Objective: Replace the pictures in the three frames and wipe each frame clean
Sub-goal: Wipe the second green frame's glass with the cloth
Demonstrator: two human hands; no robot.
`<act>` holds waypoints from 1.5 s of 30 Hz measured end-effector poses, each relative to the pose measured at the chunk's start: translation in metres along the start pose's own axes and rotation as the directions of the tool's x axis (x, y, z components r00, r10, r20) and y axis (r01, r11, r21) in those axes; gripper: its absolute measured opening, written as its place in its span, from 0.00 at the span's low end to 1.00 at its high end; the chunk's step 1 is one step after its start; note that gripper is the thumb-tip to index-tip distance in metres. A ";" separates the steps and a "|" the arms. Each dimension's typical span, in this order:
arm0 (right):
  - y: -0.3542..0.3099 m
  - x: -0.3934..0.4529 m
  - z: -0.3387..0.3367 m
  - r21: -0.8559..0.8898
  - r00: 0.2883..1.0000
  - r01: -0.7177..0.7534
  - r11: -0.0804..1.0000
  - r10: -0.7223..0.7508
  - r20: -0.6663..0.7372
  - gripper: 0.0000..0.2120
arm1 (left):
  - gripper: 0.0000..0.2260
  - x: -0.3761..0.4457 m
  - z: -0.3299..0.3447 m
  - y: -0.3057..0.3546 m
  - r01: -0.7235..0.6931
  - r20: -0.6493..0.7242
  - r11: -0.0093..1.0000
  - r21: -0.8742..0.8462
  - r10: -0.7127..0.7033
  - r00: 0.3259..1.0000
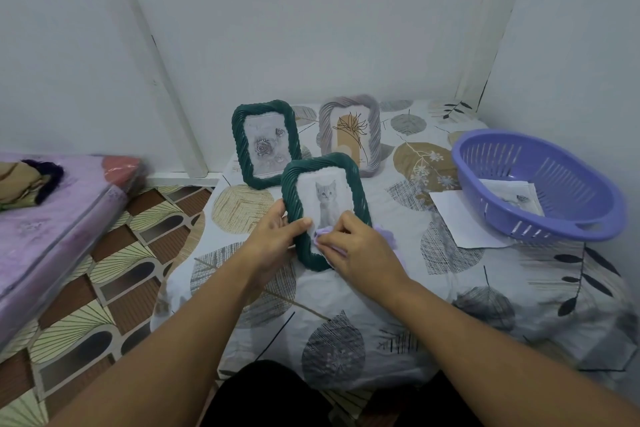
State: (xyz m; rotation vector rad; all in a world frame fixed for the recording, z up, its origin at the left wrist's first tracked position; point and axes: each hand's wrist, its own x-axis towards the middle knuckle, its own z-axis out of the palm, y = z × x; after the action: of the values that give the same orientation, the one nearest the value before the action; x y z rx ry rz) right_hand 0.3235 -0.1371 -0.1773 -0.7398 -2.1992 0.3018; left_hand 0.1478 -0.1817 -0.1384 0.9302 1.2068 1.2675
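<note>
Both forearms reach forward over a leaf-print bedsheet (346, 305). The left hand (277, 236) grips the left edge of a green frame with a kitten picture (325, 201), thumb across its front. The right hand (353, 250) pinches a lilac cloth (329, 241) against the frame's lower glass. Behind stand a green rose frame (265, 144) and a grey frame (349, 133). No writing is readable.

Here's the bed (381, 305), spread with a pale sheet printed in grey and tan leaves. Standing on it by the wall: a green frame with a rose picture (266, 144) and, just beside it, a grey frame with a plant drawing (349, 135). Over on the right sits a purple basket (540, 184), its near edge resting on a white paper sheet (464, 218) that lies flat on the bedding.
</note>
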 end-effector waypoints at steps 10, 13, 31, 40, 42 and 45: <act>-0.001 0.011 -0.007 0.037 0.997 -0.050 0.998 0.052 -0.063 0.05 | 0.18 0.000 0.000 0.000 -0.006 0.008 1.000 -0.012 0.006 1.000; 0.000 0.031 -0.009 0.028 0.993 -0.084 0.996 0.086 -0.086 0.05 | 0.19 0.000 0.000 0.002 0.005 0.014 1.000 -0.025 -0.004 1.000; -0.012 0.083 0.003 0.016 0.988 -0.069 0.997 0.070 -0.135 0.06 | 0.20 0.001 -0.001 -0.001 -0.018 0.021 1.000 -0.023 0.019 1.000; 0.015 0.073 -0.028 -0.081 0.957 -0.223 0.971 0.202 -0.208 0.07 | 0.18 0.002 -0.002 -0.002 0.018 0.011 1.000 -0.023 -0.018 1.000; 0.018 0.063 -0.030 -0.092 0.958 -0.235 0.968 0.214 -0.191 0.06 | 0.18 0.002 -0.002 -0.002 0.011 0.008 1.000 -0.024 -0.011 1.000; 0.018 0.043 -0.026 -0.088 0.953 -0.268 0.959 0.250 -0.174 0.07 | 0.17 0.001 -0.001 -0.003 0.011 0.007 0.999 -0.030 -0.010 1.000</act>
State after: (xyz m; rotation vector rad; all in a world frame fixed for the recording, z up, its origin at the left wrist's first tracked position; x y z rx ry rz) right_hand 0.3280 -0.0975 -0.1418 -1.0810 -1.9787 0.2429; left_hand 0.1471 -0.1812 -0.1416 0.9046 1.1823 1.2698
